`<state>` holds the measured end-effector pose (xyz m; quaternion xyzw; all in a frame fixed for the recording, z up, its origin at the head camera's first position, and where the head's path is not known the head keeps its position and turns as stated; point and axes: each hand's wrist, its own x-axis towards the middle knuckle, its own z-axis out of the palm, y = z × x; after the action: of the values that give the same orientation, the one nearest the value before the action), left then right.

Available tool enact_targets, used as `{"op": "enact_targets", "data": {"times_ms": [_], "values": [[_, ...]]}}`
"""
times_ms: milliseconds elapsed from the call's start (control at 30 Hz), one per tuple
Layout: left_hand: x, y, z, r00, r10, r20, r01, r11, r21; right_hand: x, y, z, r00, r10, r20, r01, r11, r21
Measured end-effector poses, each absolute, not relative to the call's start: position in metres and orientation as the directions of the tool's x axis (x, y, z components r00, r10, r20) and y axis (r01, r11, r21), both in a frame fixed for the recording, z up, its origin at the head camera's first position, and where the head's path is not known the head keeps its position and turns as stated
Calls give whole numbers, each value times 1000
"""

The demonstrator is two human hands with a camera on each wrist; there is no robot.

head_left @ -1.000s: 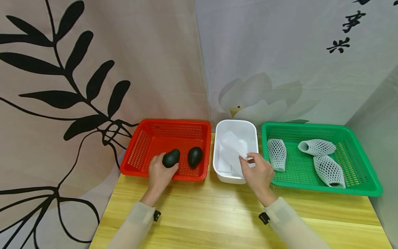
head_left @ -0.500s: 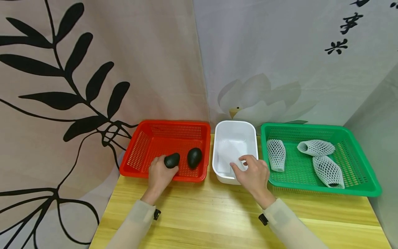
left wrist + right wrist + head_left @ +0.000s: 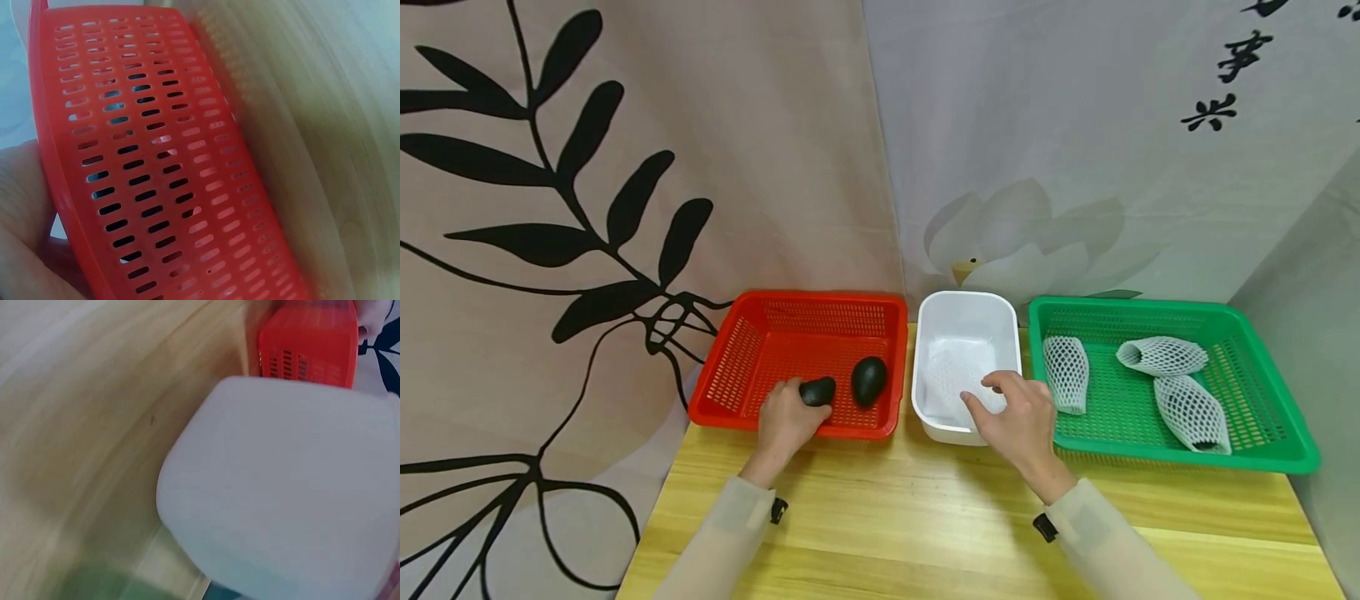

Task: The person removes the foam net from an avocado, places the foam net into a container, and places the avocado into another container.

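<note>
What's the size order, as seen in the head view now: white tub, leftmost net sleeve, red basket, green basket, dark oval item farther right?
Largest to smallest:
1. green basket
2. red basket
3. white tub
4. leftmost net sleeve
5. right dark oval item

No close calls.

The table (image 3: 895, 525) is surfaced in pale yellow wood, streaked by grain running from left to right. Along its far side three containers are stood upright in a row: a red basket (image 3: 831, 298) at the left, a white tub (image 3: 951, 434) in the middle, a green basket (image 3: 1150, 305) at the right. The tub is placed just beside both baskets.
</note>
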<state>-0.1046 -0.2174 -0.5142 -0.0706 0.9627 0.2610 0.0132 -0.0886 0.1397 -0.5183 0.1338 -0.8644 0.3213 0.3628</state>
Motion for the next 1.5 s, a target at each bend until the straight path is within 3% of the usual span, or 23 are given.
{"op": "enact_targets", "data": {"times_ms": [300,500,867,1200,1500], "values": [[-112,-217,-510,-968,-139,-208,-219,872,437,-98,169,-513,-708,45,705,-457,732,-505],[-116,-217,-510,-956,-144,-256,-239,889,391,-104,192,-510,-770,59,635,-391,743,-544],[-117,-218,-507,-935,-156,-320,-278,880,385,-121,226,-504,-918,159,363,-114,772,-625],[-112,-217,-503,-953,-144,-268,-248,877,411,-139,251,-503,-979,160,130,55,812,-581],[-109,-216,-502,-962,-144,-233,-234,873,429,-154,262,-509,-988,145,-55,152,842,-517]]}}
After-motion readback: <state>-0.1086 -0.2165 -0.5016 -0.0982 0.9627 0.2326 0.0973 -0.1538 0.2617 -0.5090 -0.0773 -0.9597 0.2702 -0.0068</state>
